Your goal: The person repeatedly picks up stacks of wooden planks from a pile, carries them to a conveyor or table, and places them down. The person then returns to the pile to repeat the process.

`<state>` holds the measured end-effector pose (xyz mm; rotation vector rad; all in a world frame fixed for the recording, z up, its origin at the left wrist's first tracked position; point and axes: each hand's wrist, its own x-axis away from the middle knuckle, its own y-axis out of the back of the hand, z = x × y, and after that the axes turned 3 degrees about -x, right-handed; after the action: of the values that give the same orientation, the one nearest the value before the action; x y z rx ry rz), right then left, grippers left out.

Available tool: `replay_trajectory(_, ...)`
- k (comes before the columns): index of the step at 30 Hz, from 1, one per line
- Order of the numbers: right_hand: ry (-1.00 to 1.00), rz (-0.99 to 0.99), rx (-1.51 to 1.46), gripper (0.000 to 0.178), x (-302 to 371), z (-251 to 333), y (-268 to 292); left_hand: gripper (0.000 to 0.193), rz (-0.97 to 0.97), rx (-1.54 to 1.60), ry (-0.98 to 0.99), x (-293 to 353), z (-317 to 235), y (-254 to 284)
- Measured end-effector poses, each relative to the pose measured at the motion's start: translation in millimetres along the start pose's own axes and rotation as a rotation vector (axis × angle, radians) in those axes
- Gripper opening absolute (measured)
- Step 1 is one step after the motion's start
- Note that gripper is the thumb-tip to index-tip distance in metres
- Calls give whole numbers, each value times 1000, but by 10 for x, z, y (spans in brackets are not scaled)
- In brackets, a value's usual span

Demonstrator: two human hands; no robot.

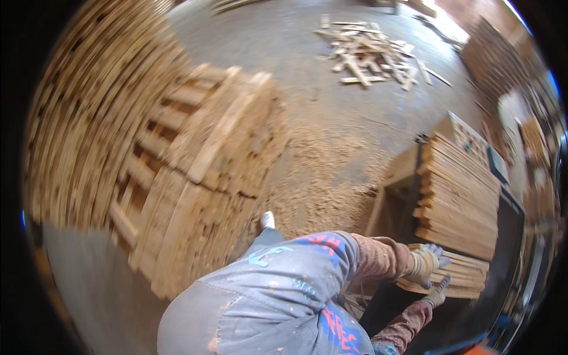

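Note:
At the right, both of my gloved hands lie on a short stack of narrow wooden boards (467,278) on a dark machine table. My left hand (423,264) is the farther one, its fingers spread across the near ends of the boards. Lower down, my right hand (438,293) touches the stack's near edge with fingers stretched out, partly turned from view. Just beyond stands a taller stack of similar boards (458,201), laid side by side with uneven ends. Brown sleeves and a paint-marked grey garment (254,296) cover my arms and body.
A control box (464,135) stands behind the taller stack. Wood shavings (325,171) cover the floor beside the machine. Tall timber stacks (106,112) and a slatted wooden stack (201,171) fill the left. Farther off lies a heap of offcuts (373,56).

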<state>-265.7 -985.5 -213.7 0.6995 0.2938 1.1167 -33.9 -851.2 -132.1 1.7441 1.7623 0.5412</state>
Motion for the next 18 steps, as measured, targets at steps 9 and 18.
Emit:
replay_trajectory(9,420,442,26,71,198,717,-578,76,-825,-209,710,3750,1756,752)
replay_trajectory(18,1407,1270,12,62,3670,2146,-2639,103,-488,-428,1920,7486,396,-109)
